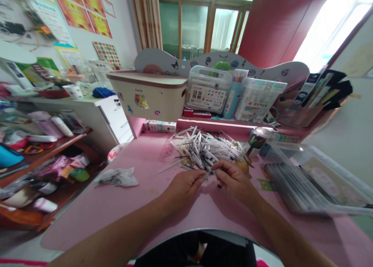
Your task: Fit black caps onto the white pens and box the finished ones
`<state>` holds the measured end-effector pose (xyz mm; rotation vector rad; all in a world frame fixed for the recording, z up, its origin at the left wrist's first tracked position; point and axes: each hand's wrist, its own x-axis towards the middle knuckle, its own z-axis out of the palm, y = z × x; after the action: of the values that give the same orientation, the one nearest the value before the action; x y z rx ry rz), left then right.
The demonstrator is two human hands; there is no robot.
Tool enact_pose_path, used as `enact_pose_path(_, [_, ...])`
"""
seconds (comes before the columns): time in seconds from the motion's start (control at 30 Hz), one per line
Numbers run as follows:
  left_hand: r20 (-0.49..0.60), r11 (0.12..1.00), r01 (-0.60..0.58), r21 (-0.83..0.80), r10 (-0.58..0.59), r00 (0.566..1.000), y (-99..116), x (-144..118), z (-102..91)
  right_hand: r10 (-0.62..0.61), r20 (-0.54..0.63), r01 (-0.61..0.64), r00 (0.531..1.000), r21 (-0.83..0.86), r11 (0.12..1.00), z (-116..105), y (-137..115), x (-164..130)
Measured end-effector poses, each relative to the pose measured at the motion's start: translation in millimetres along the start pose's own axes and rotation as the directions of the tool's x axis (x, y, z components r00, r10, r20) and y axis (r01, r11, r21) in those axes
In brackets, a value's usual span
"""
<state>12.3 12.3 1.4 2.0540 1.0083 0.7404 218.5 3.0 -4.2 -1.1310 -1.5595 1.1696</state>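
Over the pink desk (140, 154), my left hand (185, 187) and my right hand (234, 181) come close together with their fingertips pinched. Between them is something small, pale and dark, too small to name. A small black piece (219, 186) lies on the desk below my right fingers. Just beyond my hands spreads a heap of thin white tubes (201, 144) with black parts among them, perhaps pen pieces. To the right of my right hand sits a clear plastic box (294, 197) with many thin grey sticks lined up in it.
A crumpled plastic bag (119, 177) lies at the left. A can (259, 137) stands behind the heap at the right. On the shelf are a beige lidded bin (151, 96), marker cases (208, 92) and a pen holder (300, 113). A cluttered rack (70, 141) stands left.
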Motion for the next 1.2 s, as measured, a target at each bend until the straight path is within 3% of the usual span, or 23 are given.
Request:
enact_pose_path(0.2, [0.018,0.995,0.011,0.094,-0.013,1.0,0.2,-0.9,1.2,-0.064,-0.017,0.06,0.998,-0.193,0.979,4.7,-3.9,-1.9])
enact_pose_path(0.37, [0.034,0.994,-0.001,0.105,-0.002,0.999,-1.1,-1.2,3.5,-0.054,-0.027,0.046,0.998,-0.229,0.972,7.4,-7.4,-3.1])
enact_pose_path(0.5, [0.008,0.993,0.015,0.115,-0.016,1.0,-0.4,0.2,5.1,-0.016,-0.06,0.009,0.998,-0.116,0.993,7.0,-5.7,-3.2])
enact_pose_path(0.6, [-0.048,0.995,0.039,0.089,-0.035,0.998,0.7,2.4,0.6,-0.018,-0.17,0.021,0.985,0.02,1.0,3.4,-5.7,-1.7])
enact_pose_path(0.67, [-0.14,0.998,0.058,0.01,-0.056,0.989,0.5,4.0,-4.9,-0.017,-0.248,0.04,0.969,0.09,0.995,0.8,-6.9,0.0])
enact_pose_path(0.73, [-0.249,0.984,0.044,-0.175,-0.088,0.965,-0.4,5.8,-10.8,0.012,-0.269,0.031,0.963,0.156,0.987,-0.2,-8.5,1.8])
enact_pose_path(0.83, [-0.33,0.833,0.011,-0.553,-0.231,0.915,-2.1,9.3,-17.0,0.079,-0.211,-0.029,0.974,0.234,0.972,2.3,-10.1,3.4])
enact_pose_path(0.93, [-0.291,0.616,-0.015,-0.788,-0.351,0.89,-2.4,13.4,-19.2,0.118,-0.144,-0.079,0.983,0.253,0.964,6.9,-8.7,3.1])
enact_pose_path(1.07, [-0.195,0.413,0.022,-0.91,-0.475,0.858,0.1,17.7,-19.1,0.146,-0.085,-0.118,0.986,0.272,0.955,12.1,-3.9,1.6])
enact_pose_path(1.2, [-0.145,0.324,0.05,-0.945,-0.549,0.823,0.6,19.2,-17.0,0.166,-0.059,-0.139,0.984,0.32,0.937,14.8,-2.1,1.3])
